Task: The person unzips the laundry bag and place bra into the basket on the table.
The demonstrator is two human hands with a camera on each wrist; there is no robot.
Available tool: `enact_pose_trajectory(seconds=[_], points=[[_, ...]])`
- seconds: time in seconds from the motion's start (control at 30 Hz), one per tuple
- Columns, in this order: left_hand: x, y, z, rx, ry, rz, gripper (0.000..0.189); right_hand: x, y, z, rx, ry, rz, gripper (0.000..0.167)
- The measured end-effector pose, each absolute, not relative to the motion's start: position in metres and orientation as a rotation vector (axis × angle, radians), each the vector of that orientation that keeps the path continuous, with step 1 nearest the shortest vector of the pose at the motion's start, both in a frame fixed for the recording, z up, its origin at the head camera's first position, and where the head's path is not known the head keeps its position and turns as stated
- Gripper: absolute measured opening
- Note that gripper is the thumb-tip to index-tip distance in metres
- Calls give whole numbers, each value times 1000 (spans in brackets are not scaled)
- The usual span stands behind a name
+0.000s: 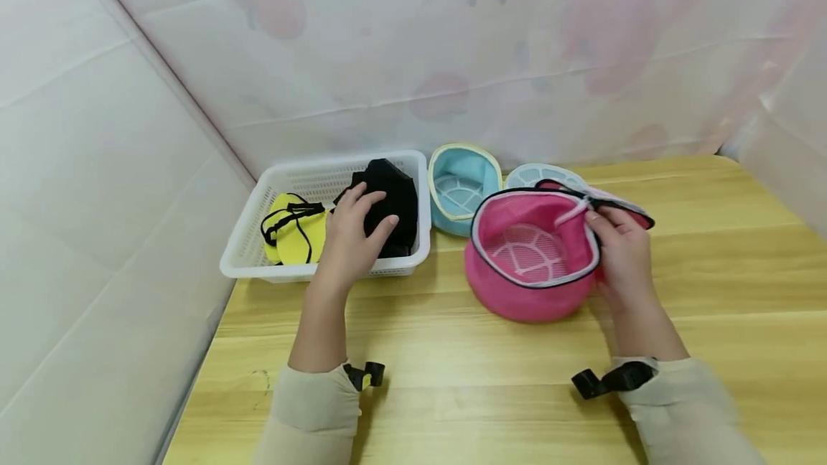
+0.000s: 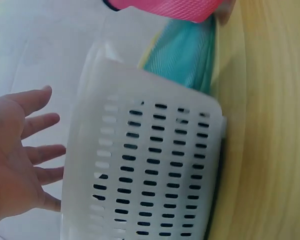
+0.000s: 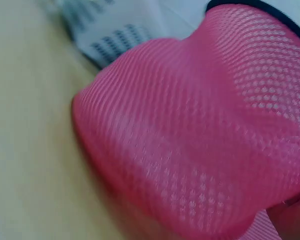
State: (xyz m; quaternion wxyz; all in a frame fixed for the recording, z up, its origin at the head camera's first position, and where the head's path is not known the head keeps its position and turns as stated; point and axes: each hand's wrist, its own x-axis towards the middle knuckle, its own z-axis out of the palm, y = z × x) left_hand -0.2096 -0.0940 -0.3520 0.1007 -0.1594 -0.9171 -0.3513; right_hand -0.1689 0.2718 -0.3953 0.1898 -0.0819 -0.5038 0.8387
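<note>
My right hand (image 1: 623, 257) grips the rim of a pink mesh laundry bag (image 1: 517, 303) where its unzipped lid (image 1: 629, 208) joins on. The bag stands on the table with its dark-edged mouth facing up, and its mesh side (image 3: 180, 135) fills much of the right wrist view. Over the white plastic basket (image 1: 323, 273) hovers my left hand (image 1: 352, 239), fingers spread and holding nothing. Below those fingers lies a bundled black cloth item (image 1: 399, 199); its kind cannot be told. Beside it in the basket is a yellow item (image 1: 304, 239) with thin black straps.
Behind the pink bag, a light blue mesh bag (image 1: 446, 224) with yellow trim stands against the basket's right side, its round lid (image 1: 539, 174) folded open to the right. A pale printed sheet (image 1: 400, 56) hangs behind the wooden table (image 1: 452, 393), with another pale wall (image 1: 97, 235) at left.
</note>
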Motion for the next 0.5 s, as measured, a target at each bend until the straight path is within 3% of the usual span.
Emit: enact_pose_trajectory(seconds=[0.5], points=[[-199,-83,-366,-517,-2727,-1069,43,-181,373,-366,-118,-526,2631,10]])
